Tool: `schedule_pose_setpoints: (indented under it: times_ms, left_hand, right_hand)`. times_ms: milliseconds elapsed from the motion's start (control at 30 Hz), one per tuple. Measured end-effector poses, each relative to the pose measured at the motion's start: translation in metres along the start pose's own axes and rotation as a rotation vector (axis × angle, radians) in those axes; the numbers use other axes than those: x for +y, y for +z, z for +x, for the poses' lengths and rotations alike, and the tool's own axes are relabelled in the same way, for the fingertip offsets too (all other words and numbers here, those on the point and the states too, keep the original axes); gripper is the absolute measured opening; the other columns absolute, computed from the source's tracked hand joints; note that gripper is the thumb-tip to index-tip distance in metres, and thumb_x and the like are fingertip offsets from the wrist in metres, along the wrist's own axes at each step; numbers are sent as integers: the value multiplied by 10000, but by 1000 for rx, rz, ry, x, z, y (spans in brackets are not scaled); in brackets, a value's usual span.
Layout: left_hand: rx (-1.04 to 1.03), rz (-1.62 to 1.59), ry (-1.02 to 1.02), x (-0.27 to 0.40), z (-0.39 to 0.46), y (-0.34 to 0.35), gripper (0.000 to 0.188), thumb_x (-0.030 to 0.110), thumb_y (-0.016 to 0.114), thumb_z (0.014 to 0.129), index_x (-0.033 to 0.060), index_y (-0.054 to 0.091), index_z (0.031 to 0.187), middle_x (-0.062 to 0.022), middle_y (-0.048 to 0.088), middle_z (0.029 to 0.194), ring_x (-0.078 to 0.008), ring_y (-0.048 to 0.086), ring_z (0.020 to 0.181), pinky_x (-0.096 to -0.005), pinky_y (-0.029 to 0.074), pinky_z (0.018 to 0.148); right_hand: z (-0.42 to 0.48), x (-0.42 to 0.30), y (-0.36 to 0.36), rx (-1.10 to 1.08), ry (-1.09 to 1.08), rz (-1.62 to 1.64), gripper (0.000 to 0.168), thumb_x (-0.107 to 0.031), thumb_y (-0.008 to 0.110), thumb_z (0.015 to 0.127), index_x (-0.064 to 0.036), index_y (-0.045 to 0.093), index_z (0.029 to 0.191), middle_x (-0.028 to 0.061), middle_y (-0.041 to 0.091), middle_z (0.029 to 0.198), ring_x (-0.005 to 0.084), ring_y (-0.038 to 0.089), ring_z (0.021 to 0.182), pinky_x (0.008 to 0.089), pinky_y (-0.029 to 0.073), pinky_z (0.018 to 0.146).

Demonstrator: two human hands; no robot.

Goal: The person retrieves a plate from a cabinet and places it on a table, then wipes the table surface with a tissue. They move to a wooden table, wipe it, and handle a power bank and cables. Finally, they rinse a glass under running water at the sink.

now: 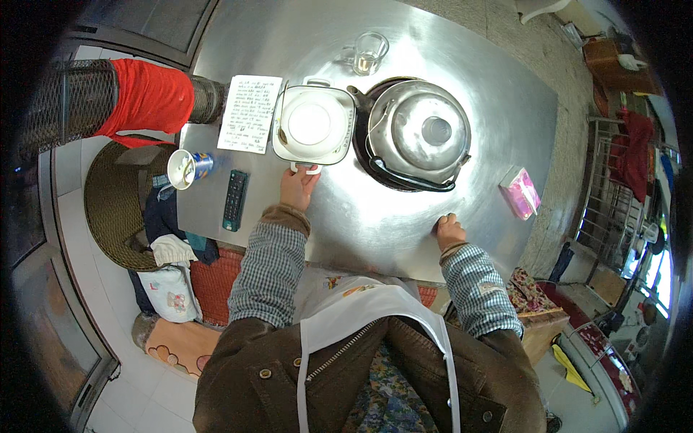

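My left hand (297,187) grips the near white handle of a squarish white pot (277,146) with a dark rim, which sits on a stainless steel table (346,227). A round white shape, perhaps a bowl (309,123), shows inside it. A thin utensil (283,116) leans along the pot's left side. Just right of the pot stands a large metal kettle (417,130), its black handle folded down toward me. My right hand (450,231) is curled at the tabletop below the kettle. Whether it holds something small is unclear.
A handwritten sheet (249,113), a remote control (235,200) and a paper cup (187,169) lie left. Behind the pot is a glass mug (370,54); a pink tissue pack (520,193) sits right. A mesh-covered pipe with red cloth (151,94) meets the table's left side.
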State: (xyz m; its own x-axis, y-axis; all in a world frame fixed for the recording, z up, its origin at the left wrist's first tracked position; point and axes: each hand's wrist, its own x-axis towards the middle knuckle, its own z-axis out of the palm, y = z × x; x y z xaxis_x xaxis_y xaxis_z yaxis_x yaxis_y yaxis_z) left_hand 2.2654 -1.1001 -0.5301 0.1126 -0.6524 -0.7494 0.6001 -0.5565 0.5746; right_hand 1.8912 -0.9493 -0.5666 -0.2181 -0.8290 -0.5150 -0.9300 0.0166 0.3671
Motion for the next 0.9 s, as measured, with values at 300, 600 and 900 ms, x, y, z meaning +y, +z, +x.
schedule_pose_setpoints:
  times_ms: [300,600,900]
  left_hand:
    - [185,284,298,29,-48,23,310,291,458,926,68,476,712,22,404,659,-76,345,594,-220,309,530]
    - [-100,1328,1075,122,60,180,315,120,474,853,44,464,1159,-194,528,1065,-331,550,920,-398,434,803]
    - [-235,1883,598,143,133,236,231,197,564,798,28,628,941,-144,636,876,-267,600,846,-370,453,731]
  right_hand:
    - [-1,0,-19,-129,-20,37,152,-196,457,846,-98,536,930,67,482,951,197,588,789,333,514,649]
    - [2,-6,-3,-38,17,81,143,-210,471,818,-135,573,884,54,491,921,206,568,752,356,477,601]
    - [17,-3,-5,-295,224,468,190,-179,464,850,-77,603,931,77,542,967,223,573,867,344,484,725]
